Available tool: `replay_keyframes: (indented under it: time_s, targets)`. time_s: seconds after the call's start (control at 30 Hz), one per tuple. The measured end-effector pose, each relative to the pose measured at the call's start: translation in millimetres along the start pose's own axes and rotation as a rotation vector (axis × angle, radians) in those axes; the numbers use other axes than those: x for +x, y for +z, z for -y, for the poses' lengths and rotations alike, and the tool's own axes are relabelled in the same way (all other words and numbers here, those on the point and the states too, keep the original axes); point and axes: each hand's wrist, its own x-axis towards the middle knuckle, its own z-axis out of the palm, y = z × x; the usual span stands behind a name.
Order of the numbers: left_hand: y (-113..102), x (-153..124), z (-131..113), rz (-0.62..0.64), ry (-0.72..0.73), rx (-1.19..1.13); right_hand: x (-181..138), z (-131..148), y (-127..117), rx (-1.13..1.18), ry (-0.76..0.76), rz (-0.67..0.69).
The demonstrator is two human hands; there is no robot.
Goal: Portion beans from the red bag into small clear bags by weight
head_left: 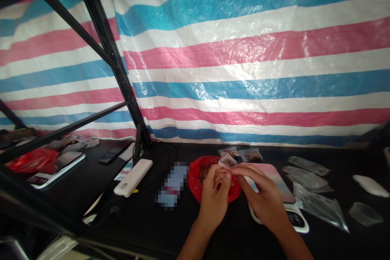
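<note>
Both my hands are raised over a black tabletop. My left hand and my right hand pinch the top edges of a small clear plastic bag. Its contents are hard to make out. Below my left hand lies a red plastic bag holding something brown, partly hidden by my fingers. Just behind it sit two small sealed bags of dark brown material. A pink-toned flat tablet or mat lies under my right hand.
Several flat clear plastic bags lie to the right, beside a white oval object. To the left are a white power bank, a blurred package, several phones, and a black metal frame before a striped tarp.
</note>
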Motion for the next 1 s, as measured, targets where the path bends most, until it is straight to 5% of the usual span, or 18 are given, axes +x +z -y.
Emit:
replay_keyframes:
  time_s: [0.77, 1.0]
  targets:
    - [-15.2, 9.3, 11.9, -0.077, -0.036, 0.011, -6.2, -10.2, 21.8, -0.169, 0.088, 0.029]
    - [-21.1, 5.7, 10.6, -0.025, 0.020, 0.295, -8.7, -9.4, 27.5, -0.040, 0.214, 0.004]
